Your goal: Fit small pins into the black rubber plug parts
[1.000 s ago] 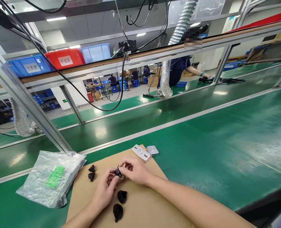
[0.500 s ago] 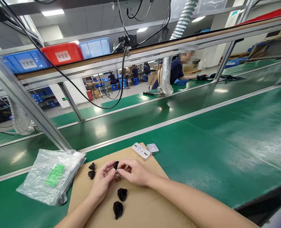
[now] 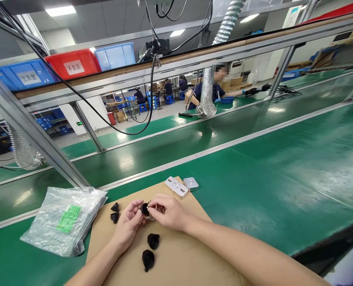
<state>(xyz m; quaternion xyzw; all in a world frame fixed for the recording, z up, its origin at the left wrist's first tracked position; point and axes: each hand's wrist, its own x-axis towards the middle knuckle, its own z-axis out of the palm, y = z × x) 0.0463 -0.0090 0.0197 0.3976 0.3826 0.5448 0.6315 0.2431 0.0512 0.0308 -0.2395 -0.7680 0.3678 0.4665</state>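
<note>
My left hand (image 3: 128,223) is closed around a small black cup-shaped part (image 3: 144,209), its hollow side turned toward my right hand. With thumb and fingers pinched, my right hand (image 3: 169,213) works at the mouth of this part; a tiny pale bit shows at the fingertips, too small to name. Below the hands, two more black cup-shaped parts, an upper one (image 3: 153,240) and a lower one (image 3: 148,260), lie on a brown cardboard sheet (image 3: 182,254). Two smaller black pieces, one (image 3: 115,207) above the other (image 3: 114,217), lie left of my left hand.
A silver metal block with slots (image 3: 176,187) and a smaller silver block (image 3: 191,183) lie by the cardboard's far corner. At left is a clear plastic bag (image 3: 66,222) with a green label. A metal frame post (image 3: 45,131) rises behind it. Across the bench, a co-worker handles black cables (image 3: 256,91).
The black part in my left hand has turned so that more of its hollow shows. My right fingertips have shifted slightly at its mouth. The co-worker opposite has moved a little.
</note>
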